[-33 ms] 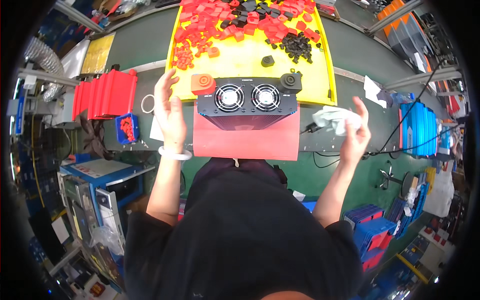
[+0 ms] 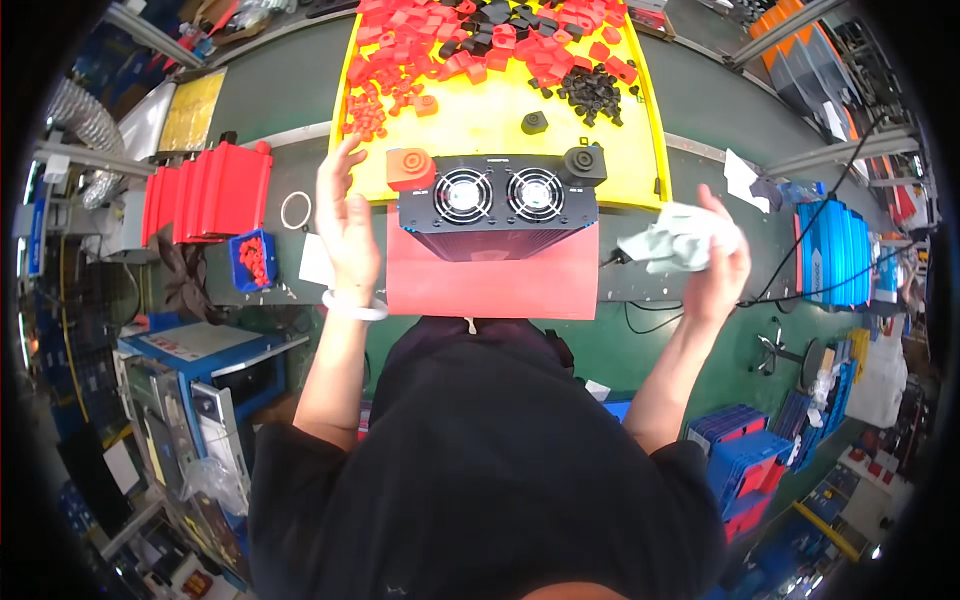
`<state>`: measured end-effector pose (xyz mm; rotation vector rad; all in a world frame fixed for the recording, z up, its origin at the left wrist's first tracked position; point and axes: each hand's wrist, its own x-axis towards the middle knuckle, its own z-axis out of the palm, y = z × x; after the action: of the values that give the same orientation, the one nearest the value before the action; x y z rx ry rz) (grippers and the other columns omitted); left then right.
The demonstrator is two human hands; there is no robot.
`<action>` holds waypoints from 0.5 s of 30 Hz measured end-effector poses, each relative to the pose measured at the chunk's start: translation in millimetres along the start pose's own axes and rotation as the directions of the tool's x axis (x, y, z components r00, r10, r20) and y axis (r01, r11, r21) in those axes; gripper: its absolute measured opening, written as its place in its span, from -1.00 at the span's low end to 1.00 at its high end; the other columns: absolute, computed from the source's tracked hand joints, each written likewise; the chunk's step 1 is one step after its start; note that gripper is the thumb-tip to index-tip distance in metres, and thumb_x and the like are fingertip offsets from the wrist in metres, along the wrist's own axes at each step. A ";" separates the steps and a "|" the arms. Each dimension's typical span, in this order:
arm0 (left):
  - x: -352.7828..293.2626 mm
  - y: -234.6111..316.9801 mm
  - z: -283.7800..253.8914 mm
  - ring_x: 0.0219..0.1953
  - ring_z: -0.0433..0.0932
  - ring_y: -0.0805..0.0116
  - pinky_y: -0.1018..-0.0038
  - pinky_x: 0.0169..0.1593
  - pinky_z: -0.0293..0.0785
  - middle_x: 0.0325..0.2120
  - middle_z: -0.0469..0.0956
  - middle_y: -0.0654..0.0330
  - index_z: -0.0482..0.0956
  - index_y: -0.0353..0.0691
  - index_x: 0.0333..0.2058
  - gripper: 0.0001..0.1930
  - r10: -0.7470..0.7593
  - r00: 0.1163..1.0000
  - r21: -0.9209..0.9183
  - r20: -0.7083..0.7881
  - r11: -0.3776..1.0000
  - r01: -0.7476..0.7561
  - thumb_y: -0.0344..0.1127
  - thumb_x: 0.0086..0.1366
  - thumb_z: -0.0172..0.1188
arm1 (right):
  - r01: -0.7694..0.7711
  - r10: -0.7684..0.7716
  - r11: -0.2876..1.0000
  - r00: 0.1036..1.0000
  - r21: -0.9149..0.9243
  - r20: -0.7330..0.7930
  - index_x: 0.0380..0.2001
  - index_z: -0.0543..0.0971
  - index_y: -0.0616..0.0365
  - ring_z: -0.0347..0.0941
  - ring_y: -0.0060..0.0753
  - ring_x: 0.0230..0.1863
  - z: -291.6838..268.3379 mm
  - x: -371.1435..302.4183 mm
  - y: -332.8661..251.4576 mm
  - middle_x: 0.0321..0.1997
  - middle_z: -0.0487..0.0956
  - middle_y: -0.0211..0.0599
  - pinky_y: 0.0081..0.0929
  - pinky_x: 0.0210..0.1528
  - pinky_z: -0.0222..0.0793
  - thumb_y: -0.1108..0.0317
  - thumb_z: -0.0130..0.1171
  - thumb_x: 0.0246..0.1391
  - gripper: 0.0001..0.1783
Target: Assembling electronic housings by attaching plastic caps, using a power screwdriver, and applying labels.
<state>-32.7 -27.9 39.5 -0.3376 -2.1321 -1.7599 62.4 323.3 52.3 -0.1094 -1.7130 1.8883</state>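
Observation:
A black box-shaped device with two round fans stands on a red mat. A red terminal cap sits at its left corner and a black terminal cap at its right. Left of the device, my left hand is raised with fingers apart, holding nothing and not touching it. My right hand grips a crumpled pale cloth on the device's right, apart from it. Part of the cloth hides behind the fingers.
Behind the device, a yellow tray holds many loose red and black caps. Left are red units and a blue bin of small red parts. Blue units stand right, near black cables. A tape ring lies by my left hand.
The cloth in my right hand has shifted and folded differently, and that hand has moved slightly right. My left hand sits slightly farther right in the picture.

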 end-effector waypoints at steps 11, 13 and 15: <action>1.3 -32.0 25.5 0.13 0.24 0.16 0.30 0.20 0.10 0.02 0.30 -0.02 0.06 -0.30 0.20 -0.11 0.113 0.990 -0.291 0.085 0.953 -0.084 0.17 0.07 0.16 | 0.772 -0.167 0.333 0.614 -0.542 0.771 -0.31 0.54 0.03 0.35 -0.25 -0.27 176.5 37.1 -26.8 -0.39 0.39 -0.33 -0.37 -0.21 0.19 0.43 0.11 -0.12 -0.78; -3.2 -22.9 27.9 0.03 0.32 0.16 0.30 0.13 0.20 -0.09 0.36 0.02 0.10 -0.29 0.18 -0.13 0.026 0.996 -0.223 0.080 0.975 -0.008 -0.09 -0.04 0.35 | 0.827 0.041 0.243 0.514 -0.508 0.857 -0.30 0.57 -0.08 0.35 -0.32 -0.25 176.9 37.3 -21.4 -0.39 0.38 -0.39 -0.39 -0.17 0.16 0.42 0.07 -0.14 -0.74; -3.3 -27.9 28.8 -0.03 0.36 0.14 0.29 0.08 0.24 -0.11 0.37 0.04 0.12 -0.28 0.16 -0.13 0.064 0.997 -0.041 0.039 0.997 -0.062 -0.19 -0.09 0.38 | 0.830 0.133 0.287 0.459 -0.478 0.878 -0.30 0.57 -0.05 0.31 -0.30 -0.26 172.0 45.2 -26.8 -0.40 0.36 -0.36 -0.35 -0.13 0.11 0.55 0.09 -0.26 -0.64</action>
<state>-44.2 -5.1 8.5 -0.4492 -2.0927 -1.7761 -39.6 192.0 121.1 0.9130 -2.8545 0.2059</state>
